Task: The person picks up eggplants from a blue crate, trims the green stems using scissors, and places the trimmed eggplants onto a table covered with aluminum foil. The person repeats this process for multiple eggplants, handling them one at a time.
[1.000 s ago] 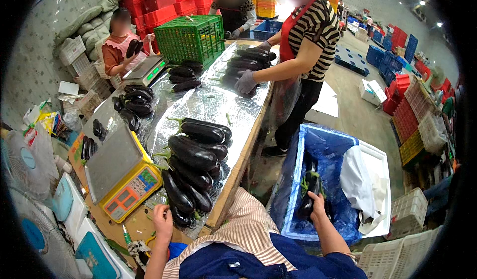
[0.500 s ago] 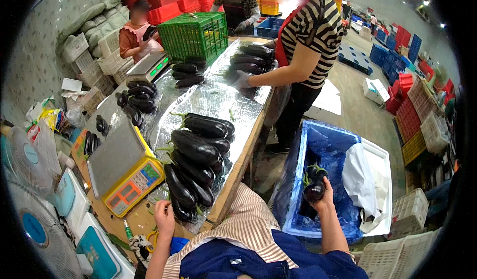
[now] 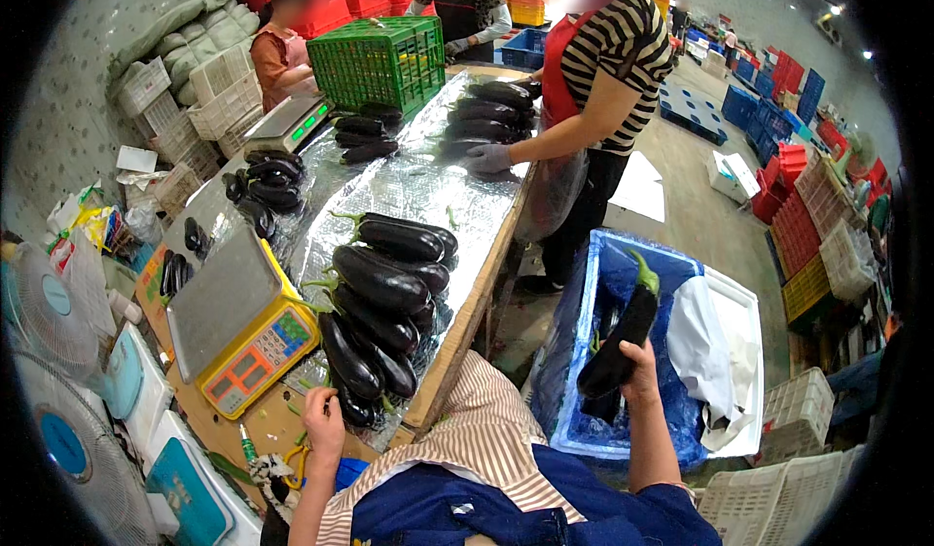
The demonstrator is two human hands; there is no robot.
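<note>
My right hand [image 3: 640, 371] is closed round a long dark eggplant [image 3: 623, 344], its green stem pointing up and away. It is held above a blue-lined box [image 3: 572, 419] in which more eggplant shows, partly hidden beneath. My left hand [image 3: 323, 423] rests by the near end of a pile of eggplants [image 3: 384, 288] on silver foil [image 3: 477, 225]. Its fingers are curled; whether anything is in them is hidden. Just left of the pile stands a yellow weighing scale [image 3: 255, 366] with a grey pan.
A co-worker in stripes [image 3: 623, 79] reaches a gloved hand to eggplants at the far right table edge. Two more people stand behind a green crate [image 3: 377, 64]. A second scale [image 3: 289, 123] stands beside it. Fans [image 3: 58, 298] are at left; a white lid [image 3: 736, 351] leans by the box.
My right hand has lifted the eggplant and turned it from end-on to lengthwise, stem up. My left hand stays nearly in place. The co-worker's gloved hand has shifted slightly.
</note>
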